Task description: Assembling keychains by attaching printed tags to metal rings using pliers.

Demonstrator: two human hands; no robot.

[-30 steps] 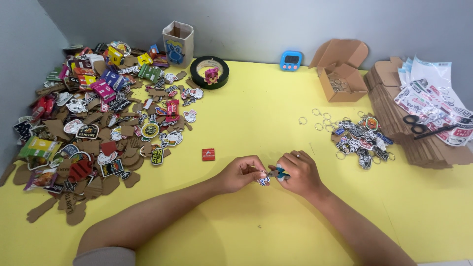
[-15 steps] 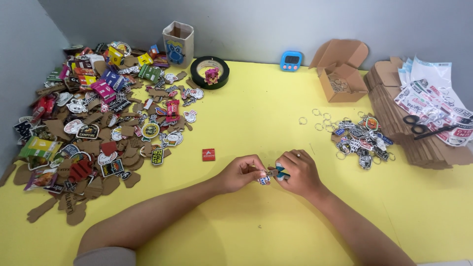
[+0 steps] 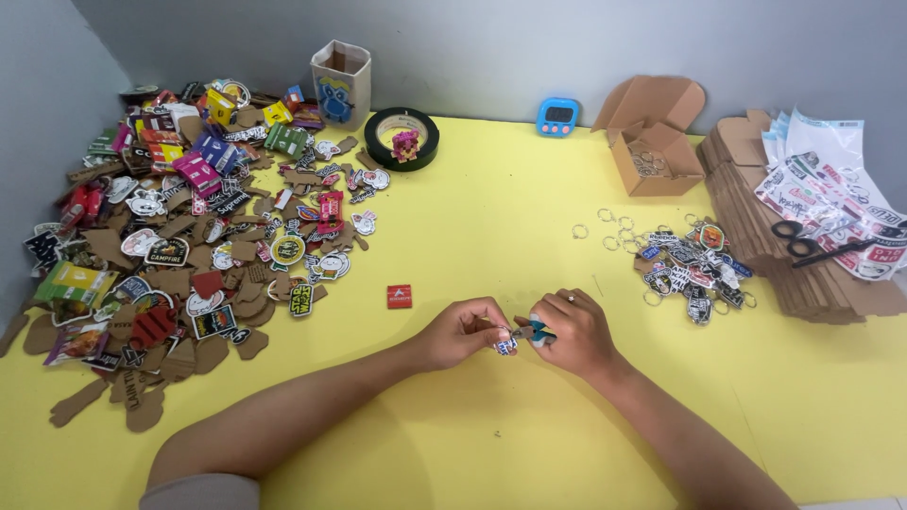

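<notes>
My left hand (image 3: 460, 331) pinches a small printed keychain charm (image 3: 506, 346) near the middle of the yellow table (image 3: 491, 208). My right hand (image 3: 573, 332) grips small blue-handled pliers (image 3: 537, 331) whose tip meets the charm. Both hands rest close together, fingers curled. A loose red square charm (image 3: 399, 296) lies just left of my left hand. Whether a ring sits on the charm is too small to tell.
A big heap of printed charms and brown cutouts (image 3: 189, 246) fills the left. Black tape roll (image 3: 402, 138), paper cup (image 3: 341, 84) and blue timer (image 3: 557, 116) stand at the back. An open cardboard box (image 3: 652, 142), loose rings (image 3: 609, 227), finished keychains (image 3: 694, 264), stacked cardboard and scissors (image 3: 812, 247) lie right.
</notes>
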